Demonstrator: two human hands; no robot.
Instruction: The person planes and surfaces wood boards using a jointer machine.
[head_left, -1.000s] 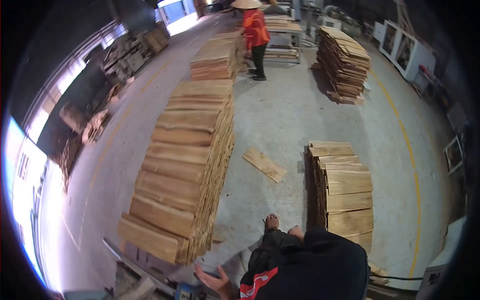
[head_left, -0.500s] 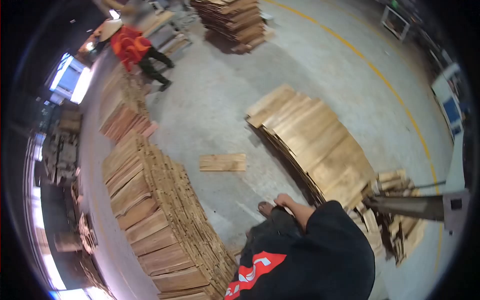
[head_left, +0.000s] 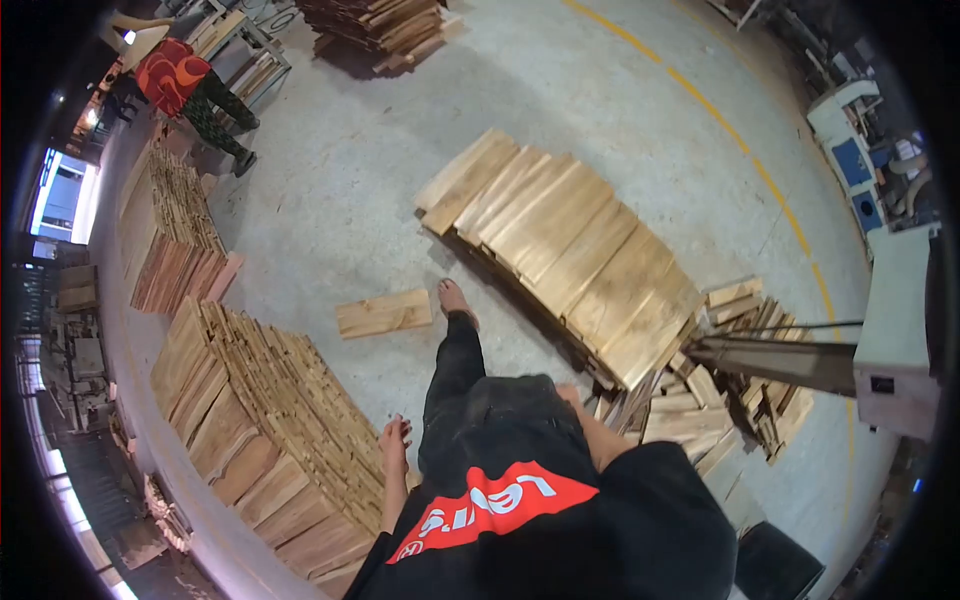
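My left hand (head_left: 396,436) hangs low beside the stack of wooden boards on the left (head_left: 290,400). Its fingers are loosely bent and a little apart, with nothing held. Close to my hip on the other side is my right hand (head_left: 569,394), only partly visible; its fingers are hidden. Between the stacks, a single wooden board (head_left: 384,313) lies flat on the floor, and my bare foot (head_left: 455,300) is just to its right. A long stack of wide boards (head_left: 575,250) stands ahead on the right, apart from both hands.
Loose wood pieces (head_left: 765,350) are piled at the right, under a metal machine arm (head_left: 780,360). Another board stack (head_left: 180,225) stands at the left and a darker one (head_left: 375,30) at the far end. A co-worker in orange (head_left: 175,78) bends at the upper left.
My left hand has come into view, and one foot has swung forward close to the floor board. The stacks and board sit farther left in view. The co-worker is bent over more.
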